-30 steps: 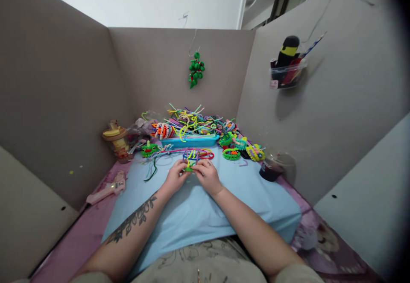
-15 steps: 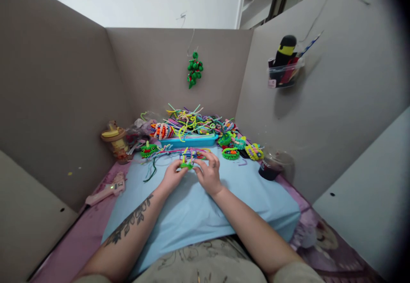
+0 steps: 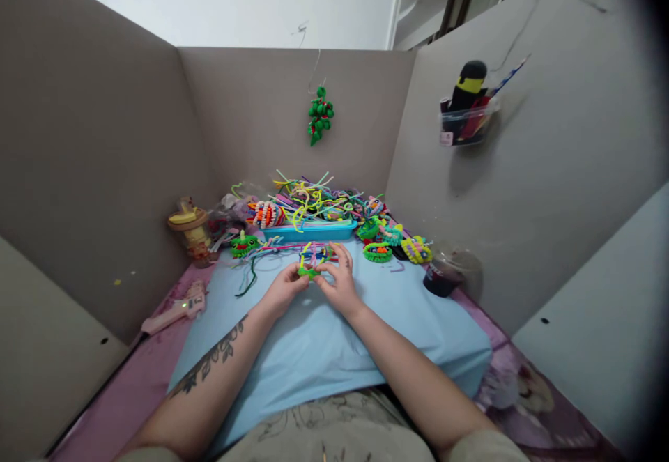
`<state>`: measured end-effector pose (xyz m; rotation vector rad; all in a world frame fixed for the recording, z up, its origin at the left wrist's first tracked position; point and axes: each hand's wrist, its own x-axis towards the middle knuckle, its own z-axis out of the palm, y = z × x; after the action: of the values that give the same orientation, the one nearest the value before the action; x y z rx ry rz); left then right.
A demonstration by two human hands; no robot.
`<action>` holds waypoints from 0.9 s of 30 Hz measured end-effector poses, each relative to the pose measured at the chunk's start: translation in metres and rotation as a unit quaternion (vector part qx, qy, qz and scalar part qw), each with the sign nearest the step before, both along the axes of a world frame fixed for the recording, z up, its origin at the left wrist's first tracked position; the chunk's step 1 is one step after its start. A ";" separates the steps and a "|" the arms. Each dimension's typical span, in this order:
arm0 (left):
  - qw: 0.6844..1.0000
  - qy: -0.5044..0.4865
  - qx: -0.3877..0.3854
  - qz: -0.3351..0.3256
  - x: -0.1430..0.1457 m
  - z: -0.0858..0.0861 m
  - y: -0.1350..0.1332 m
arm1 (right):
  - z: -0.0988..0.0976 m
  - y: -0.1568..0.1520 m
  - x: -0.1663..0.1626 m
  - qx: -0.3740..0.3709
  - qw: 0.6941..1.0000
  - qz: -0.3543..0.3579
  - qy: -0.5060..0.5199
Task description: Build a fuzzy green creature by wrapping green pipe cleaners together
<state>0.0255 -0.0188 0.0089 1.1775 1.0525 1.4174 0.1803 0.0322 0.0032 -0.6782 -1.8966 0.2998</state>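
My left hand (image 3: 283, 289) and my right hand (image 3: 339, 282) meet over a light blue cloth (image 3: 324, 343), both pinching a small green pipe-cleaner piece (image 3: 307, 272) with yellow and purple stems sticking up. The fingers of both hands are closed around it. Just beyond lie loose pipe cleaners (image 3: 282, 247) in pink, blue and green. A blue tray (image 3: 308, 231) heaped with tangled pipe cleaners stands behind them.
Finished coiled pieces (image 3: 377, 252) lie at the right of the tray, beside a dark cup (image 3: 442, 277). A pink glue gun (image 3: 175, 311) rests at the left, a jar (image 3: 192, 233) behind it. Grey partition walls enclose the desk; a green ornament (image 3: 320, 115) hangs at the back.
Both hands have shifted slightly while turning the green piece; my right fingers spread a little half a second ago and have closed in on it again.
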 end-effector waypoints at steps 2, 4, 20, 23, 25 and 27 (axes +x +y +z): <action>1.000 -0.003 0.000 0.000 0.000 -0.001 0.000 | 0.000 0.000 0.000 -0.006 1.000 0.001 0.007; 1.000 -0.003 0.006 -0.004 0.000 -0.001 0.000 | 0.001 0.000 -0.001 -0.010 1.000 0.009 0.002; 0.999 0.011 -0.020 0.045 0.003 0.008 -0.003 | 0.002 0.007 0.005 -0.110 0.982 0.055 0.146; 0.998 0.008 -0.034 0.049 0.001 0.009 -0.004 | -0.001 0.011 0.003 -0.178 0.952 0.071 0.237; 0.999 0.014 -0.029 0.042 0.001 0.009 -0.004 | -0.002 0.013 0.001 -0.223 0.929 0.111 0.273; 0.999 0.026 -0.020 0.036 0.002 0.009 -0.004 | -0.002 0.013 0.000 -0.250 0.920 0.142 0.268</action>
<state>0.0272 -0.0225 0.0175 1.1625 1.1636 1.4211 0.1800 0.0456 0.0009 -0.5682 -1.3806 1.0724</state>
